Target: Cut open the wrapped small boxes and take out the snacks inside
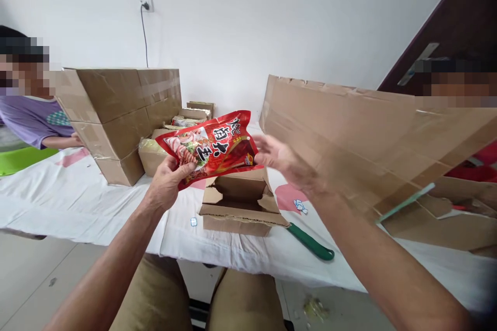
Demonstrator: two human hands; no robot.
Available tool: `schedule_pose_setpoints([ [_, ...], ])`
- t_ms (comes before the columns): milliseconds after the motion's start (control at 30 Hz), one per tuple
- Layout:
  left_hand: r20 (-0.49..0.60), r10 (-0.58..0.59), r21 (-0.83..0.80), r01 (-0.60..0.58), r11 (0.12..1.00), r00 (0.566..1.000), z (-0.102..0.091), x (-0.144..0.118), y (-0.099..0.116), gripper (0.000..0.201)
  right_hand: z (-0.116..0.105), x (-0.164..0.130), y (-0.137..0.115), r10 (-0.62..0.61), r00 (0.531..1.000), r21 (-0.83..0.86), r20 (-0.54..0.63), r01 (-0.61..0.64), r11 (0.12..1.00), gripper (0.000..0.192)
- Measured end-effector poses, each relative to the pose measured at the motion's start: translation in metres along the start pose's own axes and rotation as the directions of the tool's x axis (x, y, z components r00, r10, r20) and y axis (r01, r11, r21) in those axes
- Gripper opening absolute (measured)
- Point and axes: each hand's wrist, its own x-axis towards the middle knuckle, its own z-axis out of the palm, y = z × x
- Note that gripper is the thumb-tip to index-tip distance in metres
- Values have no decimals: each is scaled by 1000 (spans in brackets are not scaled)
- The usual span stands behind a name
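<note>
A red printed food packet is held tilted above an opened cardboard box. My left hand grips its lower left end, thumb over the front. At the packet's right end is my right hand, its fingertips touching the edge and the hand slightly blurred. Directly below, the small cardboard box stands with torn flaps up and a dark inside; I see no contents in it. Beside its right front corner lies a green-handled tool, its other end hidden by the box flap.
Stacked taped cartons stand at left, with smaller boxes behind. A large cardboard carton leans at right, near another opened box. One person is at far left, another at far right. White cloth covers the table.
</note>
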Motion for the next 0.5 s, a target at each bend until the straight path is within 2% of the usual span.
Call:
schedule_pose_setpoints([
  [67, -3, 0, -15, 0, 1000, 1000, 1, 2, 6, 67, 14, -1, 7, 13, 1000, 92, 23, -16, 996, 58],
  [200, -2, 28, -14, -28, 1000, 1000, 2, 6, 19, 67, 40, 4, 10, -46, 987, 205, -155, 77, 976, 42],
  [367, 33, 171, 112, -173, 978, 985, -2, 9, 45, 58, 47, 10, 2, -55, 984, 235, -169, 94, 967, 37],
  [500, 76, 284, 123, -292, 949, 956, 3, 14, 66, 58, 49, 13, -8, -89, 979, 274, -185, 138, 952, 38],
])
